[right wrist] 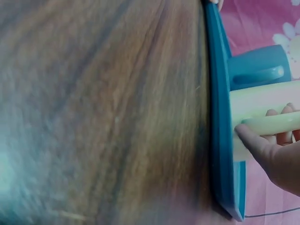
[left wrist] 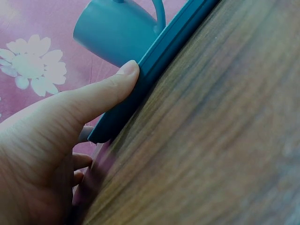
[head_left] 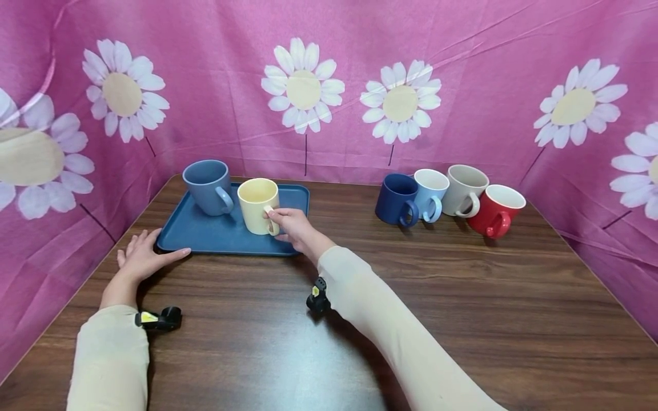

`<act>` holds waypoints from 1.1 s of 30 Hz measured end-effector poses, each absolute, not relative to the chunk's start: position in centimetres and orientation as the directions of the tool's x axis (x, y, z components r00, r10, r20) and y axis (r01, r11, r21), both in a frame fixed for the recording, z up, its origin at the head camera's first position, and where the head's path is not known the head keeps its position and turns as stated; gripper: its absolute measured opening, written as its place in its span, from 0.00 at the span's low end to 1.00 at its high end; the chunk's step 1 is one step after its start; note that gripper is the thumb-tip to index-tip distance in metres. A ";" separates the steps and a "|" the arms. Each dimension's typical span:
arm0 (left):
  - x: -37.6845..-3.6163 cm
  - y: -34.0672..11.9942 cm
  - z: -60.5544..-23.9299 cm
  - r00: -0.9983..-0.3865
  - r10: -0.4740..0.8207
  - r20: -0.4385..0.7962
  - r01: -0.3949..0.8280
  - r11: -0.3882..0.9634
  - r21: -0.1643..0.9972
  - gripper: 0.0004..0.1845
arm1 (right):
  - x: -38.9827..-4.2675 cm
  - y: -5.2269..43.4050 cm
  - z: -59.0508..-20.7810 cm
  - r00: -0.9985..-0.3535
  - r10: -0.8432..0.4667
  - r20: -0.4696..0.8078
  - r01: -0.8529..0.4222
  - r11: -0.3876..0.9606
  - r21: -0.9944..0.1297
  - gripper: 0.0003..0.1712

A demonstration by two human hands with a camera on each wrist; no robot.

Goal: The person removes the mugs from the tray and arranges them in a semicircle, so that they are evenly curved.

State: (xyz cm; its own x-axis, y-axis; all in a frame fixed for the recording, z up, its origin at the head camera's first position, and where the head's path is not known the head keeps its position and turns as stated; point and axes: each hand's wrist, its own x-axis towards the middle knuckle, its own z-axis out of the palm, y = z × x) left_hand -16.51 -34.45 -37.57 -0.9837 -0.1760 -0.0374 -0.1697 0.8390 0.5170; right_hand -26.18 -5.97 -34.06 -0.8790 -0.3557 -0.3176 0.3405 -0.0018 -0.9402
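Note:
A blue tray point(head_left: 205, 237) lies on the wooden table at the back left. On it stand a grey-blue mug point(head_left: 208, 186) and a pale yellow mug point(head_left: 259, 205). My right hand point(head_left: 290, 224) pinches the yellow mug's handle point(right wrist: 272, 124), fingers curled round it. My left hand point(head_left: 144, 256) lies flat on the table at the tray's near left corner, its thumb point(left wrist: 105, 91) pressed against the tray's edge point(left wrist: 154, 63). The grey-blue mug point(left wrist: 115, 33) shows above that edge in the left wrist view.
Several mugs stand in a row at the back right: dark blue point(head_left: 397, 200), light blue point(head_left: 430, 194), grey-white point(head_left: 464, 190) and red point(head_left: 496, 210). Pink daisy-print cloth walls close in the table on three sides.

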 end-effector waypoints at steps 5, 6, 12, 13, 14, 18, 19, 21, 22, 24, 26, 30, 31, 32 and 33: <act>-16.6 -34.5 -37.6 -0.984 -0.174 -0.042 -0.171 0.840 0.515 0.52 | -25.7 -5.6 -33.9 -0.876 -0.350 -0.331 0.364 -0.029 -0.931 0.13; -16.7 -34.5 -37.6 -0.984 -0.174 -0.044 -0.171 0.840 0.515 0.52 | -25.7 -5.5 -33.9 -0.877 -0.349 -0.331 0.366 -0.037 -0.930 0.13; -16.7 -34.5 -37.7 -0.984 -0.171 -0.046 -0.170 0.842 0.511 0.52 | -25.1 -5.0 -34.0 -0.882 -0.343 -0.322 0.368 -0.076 -0.927 0.12; -16.7 -34.5 -37.7 -0.984 -0.171 -0.046 -0.170 0.843 0.510 0.52 | -25.0 -4.9 -34.0 -0.882 -0.342 -0.325 0.373 -0.082 -0.924 0.12; -16.7 -34.5 -37.7 -0.984 -0.170 -0.046 -0.170 0.843 0.510 0.52 | -24.9 -4.8 -34.0 -0.879 -0.345 -0.328 0.379 -0.090 -0.921 0.12; -16.6 -34.5 -37.7 -0.984 -0.170 -0.050 -0.171 0.843 0.510 0.52 | -24.6 -4.4 -34.1 -0.873 -0.352 -0.336 0.392 -0.099 -0.915 0.12; -16.6 -34.5 -37.7 -0.984 -0.170 -0.051 -0.172 0.842 0.511 0.52 | -24.5 -4.3 -34.1 -0.873 -0.352 -0.339 0.394 -0.098 -0.914 0.12; -16.5 -34.6 -37.8 -0.984 -0.170 -0.051 -0.172 0.842 0.511 0.52 | -24.4 -4.2 -34.1 -0.871 -0.358 -0.336 0.395 -0.104 -0.913 0.13; -16.5 -34.6 -37.8 -0.984 -0.170 -0.051 -0.172 0.843 0.510 0.52 | -24.3 -4.1 -34.1 -0.870 -0.361 -0.335 0.396 -0.108 -0.912 0.13; -16.5 -34.6 -37.8 -0.984 -0.169 -0.049 -0.170 0.843 0.510 0.52 | -24.2 -4.0 -34.1 -0.873 -0.365 -0.323 0.391 -0.132 -0.911 0.13; -16.6 -34.6 -37.8 -0.985 -0.169 -0.047 -0.169 0.843 0.511 0.52 | -24.1 -3.8 -33.9 -0.878 -0.372 -0.301 0.383 -0.168 -0.908 0.14; -16.6 -34.7 -37.8 -0.985 -0.168 -0.042 -0.166 0.842 0.513 0.52 | -23.9 -3.4 -33.1 -0.890 -0.384 -0.246 0.358 -0.251 -0.899 0.11; -16.7 -34.7 -37.8 -0.985 -0.168 -0.043 -0.166 0.843 0.512 0.52 | -23.8 -3.2 -32.9 -0.891 -0.389 -0.233 0.350 -0.264 -0.899 0.11; -16.7 -34.7 -37.8 -0.985 -0.168 -0.044 -0.167 0.844 0.510 0.52 | -23.7 -3.0 -32.7 -0.892 -0.392 -0.223 0.344 -0.272 -0.899 0.10; -16.7 -34.7 -37.8 -0.985 -0.168 -0.044 -0.166 0.845 0.509 0.52 | -23.6 -2.7 -32.4 -0.894 -0.393 -0.214 0.337 -0.276 -0.900 0.10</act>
State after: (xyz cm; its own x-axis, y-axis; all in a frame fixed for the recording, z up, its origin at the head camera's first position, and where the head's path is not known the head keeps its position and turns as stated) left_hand -16.67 -34.67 -37.80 -0.9849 -0.1676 -0.0440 -0.1665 0.8445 0.5090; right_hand -23.60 -2.73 -32.42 -0.8943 -0.3931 -0.2138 0.3367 -0.2765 -0.9001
